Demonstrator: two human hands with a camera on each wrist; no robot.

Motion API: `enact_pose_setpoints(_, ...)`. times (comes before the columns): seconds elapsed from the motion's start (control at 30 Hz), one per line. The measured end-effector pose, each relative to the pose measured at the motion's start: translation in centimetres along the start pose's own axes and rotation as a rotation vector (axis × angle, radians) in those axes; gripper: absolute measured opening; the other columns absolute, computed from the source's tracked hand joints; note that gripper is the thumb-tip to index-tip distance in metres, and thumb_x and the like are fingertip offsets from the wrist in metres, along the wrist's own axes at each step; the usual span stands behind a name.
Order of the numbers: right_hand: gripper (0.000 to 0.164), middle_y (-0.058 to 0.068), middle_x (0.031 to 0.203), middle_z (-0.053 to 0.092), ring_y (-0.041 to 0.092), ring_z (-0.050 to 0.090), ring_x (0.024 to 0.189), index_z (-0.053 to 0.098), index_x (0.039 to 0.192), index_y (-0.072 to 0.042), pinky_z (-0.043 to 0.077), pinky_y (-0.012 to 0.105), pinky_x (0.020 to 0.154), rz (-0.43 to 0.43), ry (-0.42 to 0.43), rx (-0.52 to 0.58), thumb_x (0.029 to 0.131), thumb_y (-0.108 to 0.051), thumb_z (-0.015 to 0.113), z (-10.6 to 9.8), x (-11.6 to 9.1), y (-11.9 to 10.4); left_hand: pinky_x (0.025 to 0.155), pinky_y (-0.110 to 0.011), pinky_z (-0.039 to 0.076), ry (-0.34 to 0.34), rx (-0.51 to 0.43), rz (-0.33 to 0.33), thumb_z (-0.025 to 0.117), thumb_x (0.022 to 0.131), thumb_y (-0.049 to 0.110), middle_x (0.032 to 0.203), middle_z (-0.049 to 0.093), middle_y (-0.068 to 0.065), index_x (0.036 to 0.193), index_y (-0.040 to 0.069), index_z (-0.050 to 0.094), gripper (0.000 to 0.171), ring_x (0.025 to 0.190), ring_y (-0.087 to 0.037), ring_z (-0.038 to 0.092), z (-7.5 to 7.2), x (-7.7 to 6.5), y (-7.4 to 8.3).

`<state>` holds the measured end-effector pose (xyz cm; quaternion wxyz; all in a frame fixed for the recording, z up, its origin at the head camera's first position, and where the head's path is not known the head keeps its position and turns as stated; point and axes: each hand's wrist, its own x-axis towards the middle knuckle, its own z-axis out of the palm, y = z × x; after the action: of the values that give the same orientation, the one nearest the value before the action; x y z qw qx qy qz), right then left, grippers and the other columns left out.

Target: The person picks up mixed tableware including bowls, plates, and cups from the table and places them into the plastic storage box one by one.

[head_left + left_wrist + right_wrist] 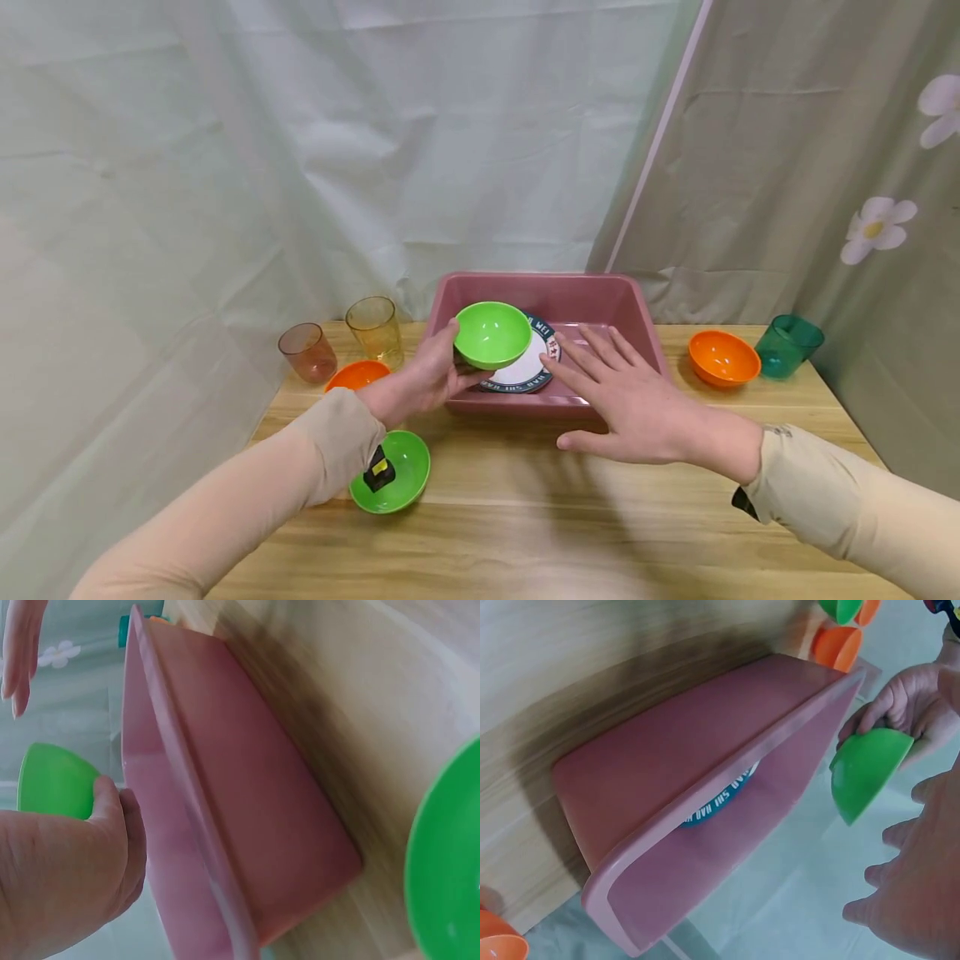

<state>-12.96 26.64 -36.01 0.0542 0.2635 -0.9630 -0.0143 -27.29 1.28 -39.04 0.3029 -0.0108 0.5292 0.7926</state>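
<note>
My left hand [438, 367] grips a small green bowl [492, 335] by its left side, thumb at the rim and fingers beneath. The bowl is held up over the pink basin [555, 406], its hollow facing up. Inside the basin lies a white plate [517, 375] with a dark lettered rim, partly hidden by the bowl. To the right, my right hand [637, 408] is spread over the basin's front edge, palm down, fingers straight and holding nothing. In the right wrist view the green bowl [866, 769] hangs apart from the right fingers.
A second green bowl [405, 479] sits front left, below the left sleeve. Behind it are an orange bowl [358, 373], a reddish cup [309, 354] and a yellow cup [377, 329]. Right of the basin stand another orange bowl [723, 358] and a tilted teal cup [783, 350]. Curtains [450, 150] hang behind.
</note>
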Motion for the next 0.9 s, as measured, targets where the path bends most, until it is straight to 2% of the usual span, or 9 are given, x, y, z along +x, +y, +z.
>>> enact_pose_setpoints(0.13, 0.094, 0.009, 0.17, 0.014, 0.031, -0.007, 0.156, 0.022, 0.165, -0.024, -0.002, 0.057, 0.123, 0.012, -0.002, -0.002, 0.092, -0.081, 0.042, 0.0, 0.1, 0.2, 0.102, -0.051, 0.049, 0.003, 0.039, -0.014, 0.028, 0.113, 0.04, 0.151, 0.039, -0.028, 0.16, 0.016, 0.025, 0.053, 0.13, -0.041, 0.052, 0.1, 0.9, 0.8)
enact_pose_setpoints(0.33, 0.094, 0.009, 0.17, 0.014, 0.03, -0.006, 0.156, 0.022, 0.165, -0.024, -0.007, 0.053, 0.123, 0.032, -0.028, 0.012, 0.092, -0.081, 0.042, 0.0, 0.2, 0.2, 0.101, -0.05, 0.05, -0.009, 0.178, -0.054, 0.027, 0.113, 0.039, 0.146, 0.046, -0.027, 0.159, 0.013, 0.03, 0.053, 0.13, -0.039, 0.054, 0.5, 2.6, 2.3)
enact_pose_setpoints(0.63, 0.093, 0.005, 0.171, 0.009, 0.031, -0.005, 0.156, 0.018, 0.165, -0.028, -0.004, 0.055, 0.123, 0.042, -0.055, 0.014, 0.092, -0.08, 0.042, 0.1, 0.4, 0.0, 0.093, -0.048, 0.056, -0.031, 0.463, -0.076, 0.029, 0.113, 0.039, 0.123, 0.063, -0.024, 0.151, 0.004, 0.042, 0.053, 0.1, -0.034, 0.071, 1.5, 6.1, 4.5)
enact_pose_setpoints(0.77, 0.092, 0.007, 0.171, 0.011, 0.032, -0.003, 0.156, 0.019, 0.165, -0.028, -0.002, 0.056, 0.123, 0.037, -0.054, 0.021, 0.093, -0.08, 0.042, 0.2, 0.4, -0.2, 0.089, -0.045, 0.058, -0.031, 0.554, -0.092, 0.03, 0.114, 0.037, 0.118, 0.063, -0.021, 0.149, 0.0, 0.045, 0.053, 0.093, -0.03, 0.071, 1.6, 7.5, 4.6)
enact_pose_setpoints(0.9, 0.092, 0.008, 0.171, 0.012, 0.034, -0.002, 0.156, 0.021, 0.165, -0.026, 0.0, 0.058, 0.123, 0.032, -0.052, 0.034, 0.093, -0.079, 0.042, 0.3, 0.3, -0.3, 0.092, -0.044, 0.057, -0.039, 0.63, -0.101, 0.03, 0.114, 0.032, 0.111, 0.062, -0.019, 0.143, -0.004, 0.049, 0.05, 0.088, -0.027, 0.069, 1.7, 8.6, 4.7)
